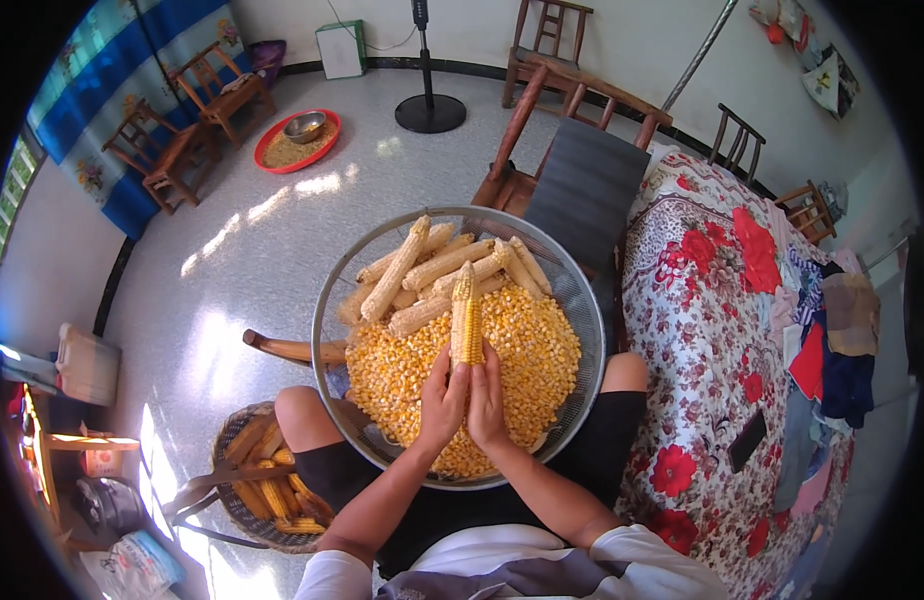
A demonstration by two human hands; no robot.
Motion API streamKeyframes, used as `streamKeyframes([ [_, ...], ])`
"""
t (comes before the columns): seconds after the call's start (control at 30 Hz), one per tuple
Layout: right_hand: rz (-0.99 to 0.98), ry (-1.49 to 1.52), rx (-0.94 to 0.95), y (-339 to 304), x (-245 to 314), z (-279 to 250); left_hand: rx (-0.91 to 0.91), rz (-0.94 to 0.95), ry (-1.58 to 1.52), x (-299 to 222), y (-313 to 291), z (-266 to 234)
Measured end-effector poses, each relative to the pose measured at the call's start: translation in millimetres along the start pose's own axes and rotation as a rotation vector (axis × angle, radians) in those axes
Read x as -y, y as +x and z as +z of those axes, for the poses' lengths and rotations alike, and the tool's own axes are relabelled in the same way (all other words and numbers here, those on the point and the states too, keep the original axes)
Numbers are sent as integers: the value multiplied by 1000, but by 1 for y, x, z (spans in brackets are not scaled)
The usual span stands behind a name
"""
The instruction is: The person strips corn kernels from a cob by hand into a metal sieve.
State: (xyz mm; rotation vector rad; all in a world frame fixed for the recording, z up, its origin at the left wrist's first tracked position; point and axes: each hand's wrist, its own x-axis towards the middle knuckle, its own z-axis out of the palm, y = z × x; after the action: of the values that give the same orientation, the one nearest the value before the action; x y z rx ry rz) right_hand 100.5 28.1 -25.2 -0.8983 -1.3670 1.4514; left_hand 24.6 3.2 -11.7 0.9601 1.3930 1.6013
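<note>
Low on the left, we find a woven basket [244, 515] of yellow corn ears [274, 497], perhaps set there for easy reach. In the middle, a wide mesh sieve [590, 320] holds loose kernels [542, 350]; pale stripped cobs [447, 265] lie heaped at its far side, probably to stay apart from the grain. Over the kernels, we see the left hand [442, 405] and right hand [488, 410], their grip closed around the base of one held ear [467, 320], perhaps so loose grain lands inside. Beyond, a dark-padded wooden chair [582, 190] crowds the sieve; then comes a flowered bed [672, 400] with piled clothes [847, 350].
</note>
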Motion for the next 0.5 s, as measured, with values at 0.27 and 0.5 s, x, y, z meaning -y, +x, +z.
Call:
streamKeyframes([
  [0.27,-94,-42,-18,-2,-4,1,-58,61,107,12,-2,-1],
  [0.5,40,61,-97,0,-19,-7,-87,-50,214,14,1,-10],
])
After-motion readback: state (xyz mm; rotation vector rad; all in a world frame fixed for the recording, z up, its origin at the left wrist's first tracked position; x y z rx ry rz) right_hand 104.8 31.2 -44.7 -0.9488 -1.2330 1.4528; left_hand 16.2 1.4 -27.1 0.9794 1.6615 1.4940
